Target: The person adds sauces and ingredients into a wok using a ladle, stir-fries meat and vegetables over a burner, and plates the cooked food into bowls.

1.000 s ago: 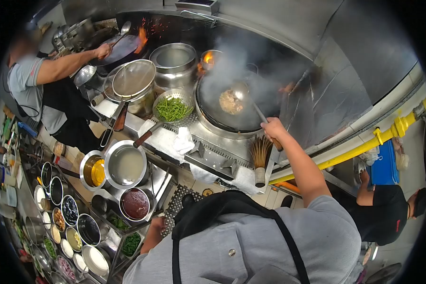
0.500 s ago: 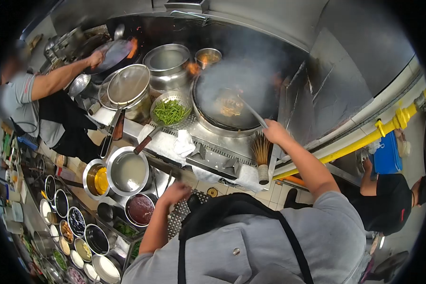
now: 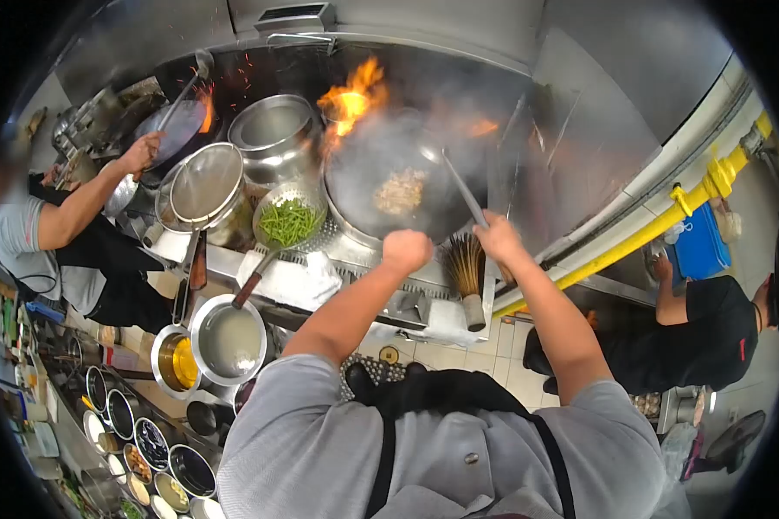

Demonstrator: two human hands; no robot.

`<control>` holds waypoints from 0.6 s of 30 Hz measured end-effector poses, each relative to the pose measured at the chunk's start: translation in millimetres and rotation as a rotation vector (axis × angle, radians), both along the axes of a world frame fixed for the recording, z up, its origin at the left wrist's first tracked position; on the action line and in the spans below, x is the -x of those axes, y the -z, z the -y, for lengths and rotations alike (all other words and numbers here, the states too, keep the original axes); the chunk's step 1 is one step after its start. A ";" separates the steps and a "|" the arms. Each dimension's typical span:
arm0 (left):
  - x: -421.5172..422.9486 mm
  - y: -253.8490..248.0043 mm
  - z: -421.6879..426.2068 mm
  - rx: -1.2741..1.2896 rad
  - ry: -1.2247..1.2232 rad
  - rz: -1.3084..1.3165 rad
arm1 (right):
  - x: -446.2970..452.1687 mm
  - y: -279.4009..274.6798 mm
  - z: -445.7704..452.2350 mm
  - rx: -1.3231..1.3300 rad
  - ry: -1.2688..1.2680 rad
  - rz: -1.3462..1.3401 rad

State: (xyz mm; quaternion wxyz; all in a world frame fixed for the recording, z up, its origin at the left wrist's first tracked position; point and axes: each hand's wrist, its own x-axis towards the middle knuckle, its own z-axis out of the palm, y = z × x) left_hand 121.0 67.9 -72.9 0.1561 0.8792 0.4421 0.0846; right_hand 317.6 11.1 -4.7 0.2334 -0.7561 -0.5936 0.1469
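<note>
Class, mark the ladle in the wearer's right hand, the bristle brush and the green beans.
Ladle (image 3: 465, 190): head view, on its handle.
Bristle brush (image 3: 467, 275): head view, on its bristles.
Green beans (image 3: 289, 223): head view, middle of the pile.

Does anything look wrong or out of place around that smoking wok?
The flames stand out: they leap tall beside the wok, at its back left. A white cloth also lies crumpled in front of the green vegetables, looking untidy. I see no clear spill or damage.
</note>
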 end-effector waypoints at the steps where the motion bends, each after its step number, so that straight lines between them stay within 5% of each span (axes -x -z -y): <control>1: -4.1 -5.0 -4.3 0.025 -0.097 -0.013 | -5.2 -4.7 -8.7 0.095 -0.014 -0.078; 5: -1.5 -12.6 10.3 -0.055 0.036 0.050 | -13.7 32.9 -23.3 -0.141 -0.054 0.213; 9: -5.4 -17.2 3.5 -0.078 -0.004 0.057 | 0.8 43.1 -37.9 0.216 -0.049 -0.122; 12: -2.9 -17.1 2.7 -0.006 -0.047 0.019 | 23.2 -6.7 -1.7 0.457 0.100 -0.528; 15: 3.4 -8.4 -9.3 -0.008 -0.019 0.002 | 18.8 -24.8 10.6 0.456 -0.005 -0.378; 17: 6.7 -44.1 16.0 -0.014 0.018 -0.025 | 4.2 -30.0 19.3 0.097 -0.208 0.136; 18: 6.2 -47.5 12.3 -0.002 0.030 -0.046 | -1.6 -34.8 21.8 0.156 -0.195 0.193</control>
